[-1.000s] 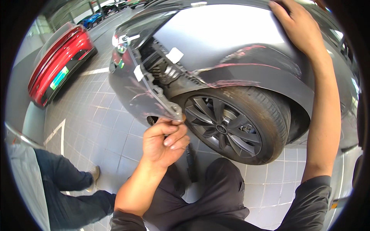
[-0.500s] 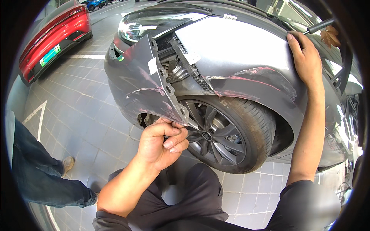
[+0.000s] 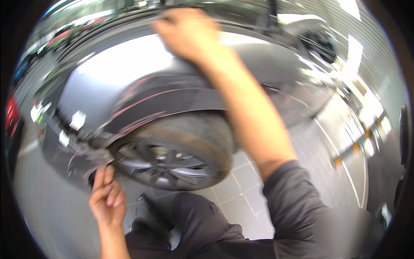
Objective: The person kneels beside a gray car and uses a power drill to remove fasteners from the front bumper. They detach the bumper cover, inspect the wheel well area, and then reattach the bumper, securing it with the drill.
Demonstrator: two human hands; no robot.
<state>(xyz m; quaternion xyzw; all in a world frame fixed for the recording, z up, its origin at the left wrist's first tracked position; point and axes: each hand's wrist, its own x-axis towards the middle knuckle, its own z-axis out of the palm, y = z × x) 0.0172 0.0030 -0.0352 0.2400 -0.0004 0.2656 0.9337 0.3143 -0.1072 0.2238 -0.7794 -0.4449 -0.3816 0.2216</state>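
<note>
My left hand (image 3: 108,196) is closed at the lower corner of a scraped dark grey bumper (image 3: 58,157), its fingertips pinching the edge. The bumper's end stands loose beside the grey front fender (image 3: 125,64), which bears red and pale scrapes above the wheel arch. My right hand (image 3: 189,34) lies over the fender's upper edge, nothing seen in it; its fingers are blurred and partly hidden. Between my arms is the front wheel (image 3: 161,168) with a dark multi-spoke rim. White tape pieces stick to the fender (image 3: 77,120) and to the bumper (image 3: 64,138).
A red car (image 3: 12,114) shows at the far left rim. On the right, a side mirror (image 3: 319,45) juts from the grey car. Farther right stands a rail with orange bands (image 3: 355,147). My knees are close below the wheel, over the tiled floor (image 3: 241,207).
The view has swung right and blurred. The fender and wheel now sit farther left, and the other person's legs are out of view. My left hand stays at the bumper corner, my right on the fender.
</note>
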